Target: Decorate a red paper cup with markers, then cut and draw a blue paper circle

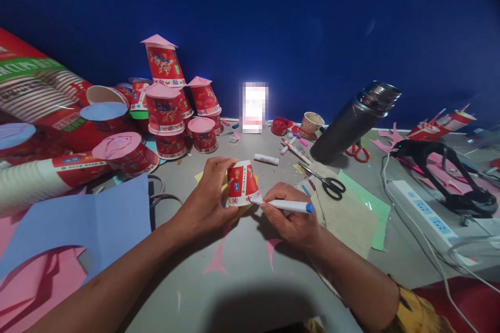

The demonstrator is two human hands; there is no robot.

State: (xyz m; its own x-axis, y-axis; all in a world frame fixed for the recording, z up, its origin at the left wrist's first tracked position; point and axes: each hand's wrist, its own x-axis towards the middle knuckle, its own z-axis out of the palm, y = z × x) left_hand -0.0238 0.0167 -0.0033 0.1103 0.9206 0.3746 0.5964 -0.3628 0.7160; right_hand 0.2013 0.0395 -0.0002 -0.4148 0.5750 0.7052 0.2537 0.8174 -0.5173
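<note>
My left hand [211,192] is closed around a red and white paper cup [242,184], which is upside down with its wide rim at the bottom. In my right hand [291,216] is a white marker [287,205] with a blue end, held like a pen. Its tip meets the cup's lower edge or lies just in front of it; I cannot tell which. Beyond the hands a white marker cap or short tube [266,159] lies on the grey table [242,270].
Red cups [162,62] with pink paper tops are stacked at the back left. Blue paper [113,213] lies at the left. To the right are a dark thermos [351,125], scissors [332,187], a cloth [347,208], green paper [380,218] and a power strip [427,218] with cables.
</note>
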